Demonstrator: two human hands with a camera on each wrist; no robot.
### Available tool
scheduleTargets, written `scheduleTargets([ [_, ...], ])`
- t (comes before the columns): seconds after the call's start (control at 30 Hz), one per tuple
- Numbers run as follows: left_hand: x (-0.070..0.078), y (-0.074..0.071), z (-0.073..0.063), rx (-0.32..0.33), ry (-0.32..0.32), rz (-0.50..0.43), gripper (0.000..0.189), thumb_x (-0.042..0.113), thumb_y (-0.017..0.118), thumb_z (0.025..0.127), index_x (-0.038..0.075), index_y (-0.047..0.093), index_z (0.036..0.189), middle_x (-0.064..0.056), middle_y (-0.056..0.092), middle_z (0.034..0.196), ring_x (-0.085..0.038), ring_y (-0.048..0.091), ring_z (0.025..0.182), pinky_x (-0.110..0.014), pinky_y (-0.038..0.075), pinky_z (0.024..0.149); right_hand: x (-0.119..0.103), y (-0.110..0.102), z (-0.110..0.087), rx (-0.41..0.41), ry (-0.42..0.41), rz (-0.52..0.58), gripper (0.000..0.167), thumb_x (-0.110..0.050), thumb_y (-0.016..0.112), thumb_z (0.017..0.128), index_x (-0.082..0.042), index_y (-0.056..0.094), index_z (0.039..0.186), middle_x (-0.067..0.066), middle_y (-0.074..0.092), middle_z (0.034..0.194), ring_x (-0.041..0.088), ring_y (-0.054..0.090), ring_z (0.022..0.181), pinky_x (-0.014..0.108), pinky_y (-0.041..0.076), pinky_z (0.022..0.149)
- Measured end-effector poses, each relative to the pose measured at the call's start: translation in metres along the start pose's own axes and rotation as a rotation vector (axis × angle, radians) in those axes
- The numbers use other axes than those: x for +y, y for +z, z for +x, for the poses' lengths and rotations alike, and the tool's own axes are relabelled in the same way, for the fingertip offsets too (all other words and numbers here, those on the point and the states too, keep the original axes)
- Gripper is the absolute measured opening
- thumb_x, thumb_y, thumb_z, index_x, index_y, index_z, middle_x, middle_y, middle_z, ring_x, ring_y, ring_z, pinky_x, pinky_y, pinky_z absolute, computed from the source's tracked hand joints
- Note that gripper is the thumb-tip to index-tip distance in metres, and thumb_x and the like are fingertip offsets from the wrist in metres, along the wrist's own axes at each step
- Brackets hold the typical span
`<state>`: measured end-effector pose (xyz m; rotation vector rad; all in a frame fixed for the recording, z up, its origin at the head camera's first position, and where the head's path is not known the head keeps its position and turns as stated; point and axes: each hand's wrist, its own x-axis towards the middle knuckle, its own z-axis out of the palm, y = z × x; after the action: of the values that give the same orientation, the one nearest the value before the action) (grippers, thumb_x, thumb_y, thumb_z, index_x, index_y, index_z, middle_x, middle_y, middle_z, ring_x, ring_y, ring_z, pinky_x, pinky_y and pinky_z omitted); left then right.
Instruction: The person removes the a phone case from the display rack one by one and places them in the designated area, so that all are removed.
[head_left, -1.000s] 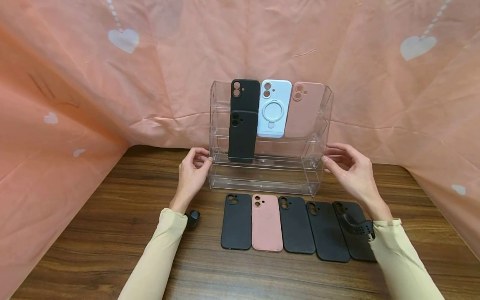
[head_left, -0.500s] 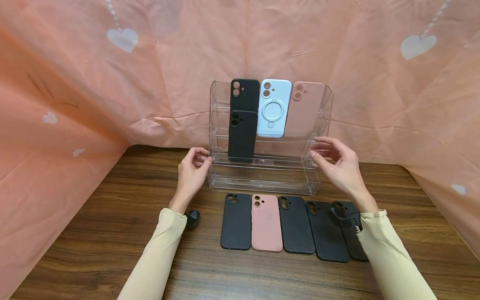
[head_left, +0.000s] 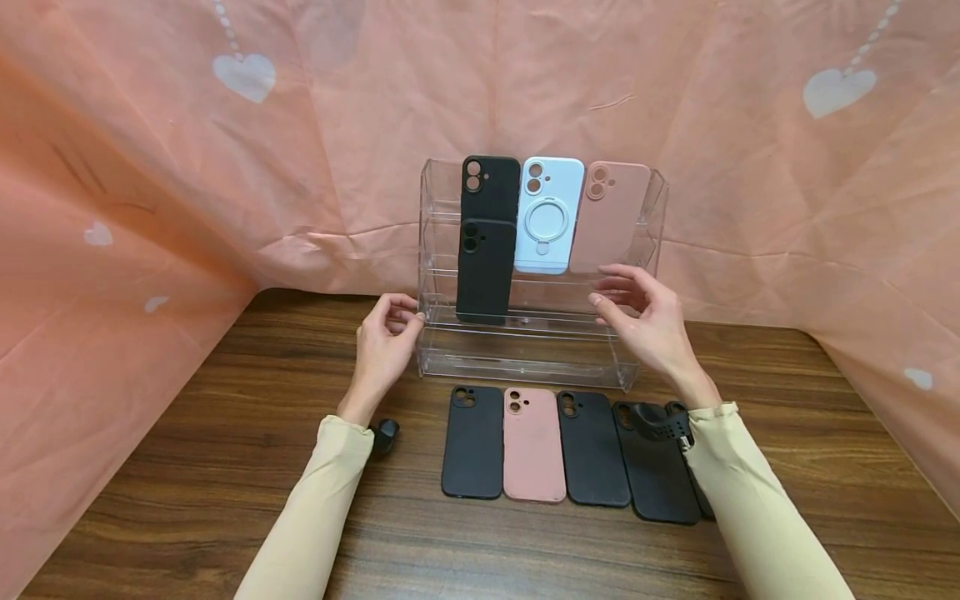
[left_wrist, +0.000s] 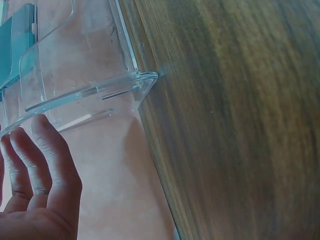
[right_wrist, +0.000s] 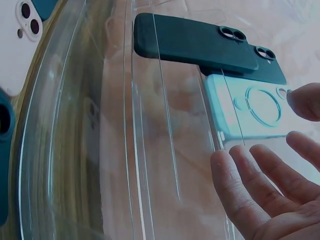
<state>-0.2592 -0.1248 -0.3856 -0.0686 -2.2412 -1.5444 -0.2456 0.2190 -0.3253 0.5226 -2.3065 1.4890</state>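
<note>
The clear rack (head_left: pixel 517 367) stands beyond a flat row of cases (head_left: pixel 534 450), its tiers propping four phone cases (head_left: pixel 546 221) so their backs face near. The left hand (head_left: pixel 387 342) pinches its left edge, seemingly to steady it. The right hand (head_left: pixel 647 321), loosely open and holding nothing, has shifted left from the rack's right edge to before its right part.
</note>
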Motion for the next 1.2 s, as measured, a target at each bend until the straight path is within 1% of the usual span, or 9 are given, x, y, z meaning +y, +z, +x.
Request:
scheduleTargets([
  [0.13, 0.0, 0.0, 0.0, 0.004, 0.0, 0.005, 0.017, 0.014, 0.071, 0.091, 0.01, 0.068, 0.108, -0.011, 0.072, 0.091, -0.013, 0.064, 0.074, -0.019, 0.048, 0.065, -0.003, 0.008, 0.007, -0.01, 0.011, 0.045, 0.042, -0.002, 0.067, 0.095, 0.004, 0.057, 0.135, 0.031, 0.065, 0.12, 0.0, 0.07, 0.089, 0.027, 0.063, 0.073],
  [0.23, 0.0, 0.001, 0.0, 0.006, 0.002, 0.007, 0.017, 0.014, 0.071, 0.091, 0.01, 0.068, 0.108, -0.011, 0.072, 0.091, -0.013, 0.064, 0.073, -0.019, 0.048, 0.065, -0.005, 0.014, 0.013, -0.028, 0.036, 0.078, 0.043, -0.002, 0.067, 0.095, 0.004, 0.056, 0.136, 0.029, 0.065, 0.122, 0.001, 0.07, 0.091, 0.027, 0.063, 0.074],
  [0.43, 0.0, 0.001, 0.0, 0.003, 0.003, 0.0, 0.017, 0.014, 0.071, 0.091, 0.01, 0.067, 0.108, -0.012, 0.072, 0.091, -0.012, 0.064, 0.072, -0.018, 0.048, 0.063, -0.007, 0.027, 0.022, -0.042, 0.1, 0.108, 0.045, -0.012, 0.07, 0.096, -0.001, 0.057, 0.138, 0.025, 0.066, 0.125, 0.012, 0.072, 0.099, 0.033, 0.064, 0.077],
  [0.63, -0.001, 0.001, 0.0, 0.007, -0.003, -0.007, 0.017, 0.014, 0.071, 0.092, 0.01, 0.067, 0.108, -0.012, 0.071, 0.09, -0.01, 0.064, 0.069, -0.018, 0.049, 0.059, -0.004, 0.04, 0.029, -0.057, 0.117, 0.127, 0.045, -0.013, 0.07, 0.096, -0.004, 0.058, 0.138, 0.023, 0.067, 0.123, 0.02, 0.072, 0.1, 0.031, 0.064, 0.075],
  [0.8, 0.0, 0.001, 0.0, 0.002, -0.006, -0.005, 0.017, 0.014, 0.071, 0.092, 0.01, 0.067, 0.108, -0.012, 0.072, 0.091, -0.01, 0.064, 0.069, -0.018, 0.049, 0.059, -0.002, 0.05, 0.035, -0.061, 0.13, 0.171, 0.044, -0.012, 0.071, 0.095, -0.003, 0.059, 0.137, 0.023, 0.068, 0.121, 0.015, 0.074, 0.097, 0.029, 0.064, 0.073],
  [0.87, 0.0, 0.0, 0.0, 0.002, -0.008, -0.004, 0.017, 0.014, 0.071, 0.092, 0.01, 0.067, 0.109, -0.012, 0.072, 0.091, -0.01, 0.064, 0.07, -0.018, 0.049, 0.06, -0.002, 0.054, 0.037, -0.062, 0.131, 0.176, 0.044, -0.012, 0.071, 0.095, -0.004, 0.059, 0.137, 0.023, 0.068, 0.121, 0.017, 0.074, 0.098, 0.029, 0.064, 0.073],
  [1.0, 0.0, 0.0, 0.0, 0.002, -0.01, -0.003, 0.017, 0.014, 0.071, 0.093, 0.01, 0.067, 0.109, -0.012, 0.072, 0.092, -0.011, 0.064, 0.071, -0.017, 0.049, 0.06, -0.003, 0.061, 0.04, -0.069, 0.142, 0.181, 0.044, -0.012, 0.07, 0.095, -0.005, 0.059, 0.137, 0.022, 0.068, 0.121, 0.026, 0.074, 0.102, 0.033, 0.064, 0.075],
  [1.13, 0.001, 0.001, 0.0, 0.001, -0.01, -0.006, 0.017, 0.014, 0.071, 0.092, 0.01, 0.067, 0.109, -0.012, 0.072, 0.092, -0.01, 0.064, 0.07, -0.017, 0.05, 0.06, -0.003, 0.068, 0.042, -0.078, 0.156, 0.208, 0.044, -0.01, 0.069, 0.095, -0.005, 0.058, 0.137, 0.022, 0.068, 0.12, 0.022, 0.074, 0.099, 0.036, 0.065, 0.076],
  [1.2, 0.0, 0.001, 0.0, 0.001, -0.009, -0.009, 0.017, 0.014, 0.071, 0.092, 0.01, 0.067, 0.109, -0.012, 0.072, 0.092, -0.009, 0.063, 0.069, -0.017, 0.05, 0.059, -0.003, 0.071, 0.043, -0.082, 0.156, 0.221, 0.044, -0.009, 0.069, 0.095, -0.005, 0.058, 0.138, 0.022, 0.067, 0.12, 0.024, 0.074, 0.099, 0.036, 0.065, 0.075],
])
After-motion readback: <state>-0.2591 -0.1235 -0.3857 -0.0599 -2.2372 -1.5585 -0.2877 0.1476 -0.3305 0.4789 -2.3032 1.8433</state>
